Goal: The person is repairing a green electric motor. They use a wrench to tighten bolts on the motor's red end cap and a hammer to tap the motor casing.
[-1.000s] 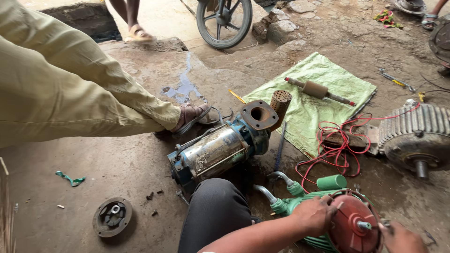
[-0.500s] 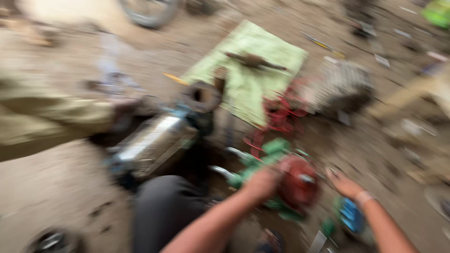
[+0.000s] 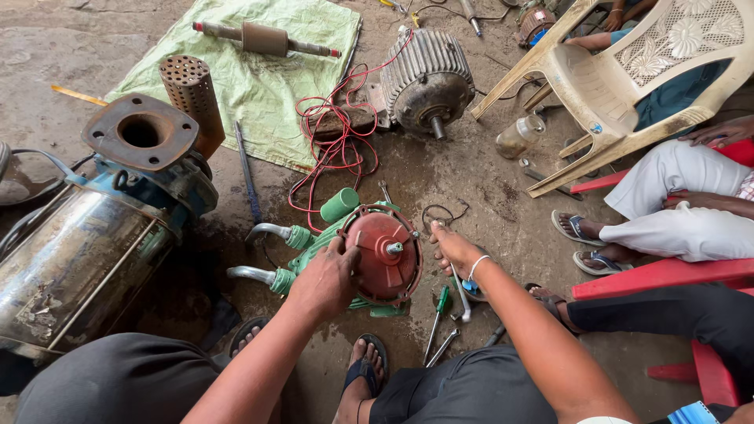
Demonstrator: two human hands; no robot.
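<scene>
Two hands: left hand [image 3: 328, 276] clasps the round red-capped green pump [image 3: 381, 253]; right hand [image 3: 455, 250] spread loose.

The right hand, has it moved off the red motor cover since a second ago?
Yes. The right hand has left the red cover and now rests on the ground beside it, toward the screwdriver.

**Pose of the 2 hands and forearms, head view**

Both bare forearms enter from the lower edge of the frame and converge toward its centre. The left hand [image 3: 328, 276] lies just left of centre, back of the hand toward the camera, fingers curled in a grip with the thumb uppermost. Its forearm runs down to the lower left. The right hand [image 3: 455, 250] lies just right of centre, palm down, fingers extended and loosely spread toward the upper left, closed on nothing. A thin pale band circles its wrist. The right forearm slants to the lower right corner.
</scene>
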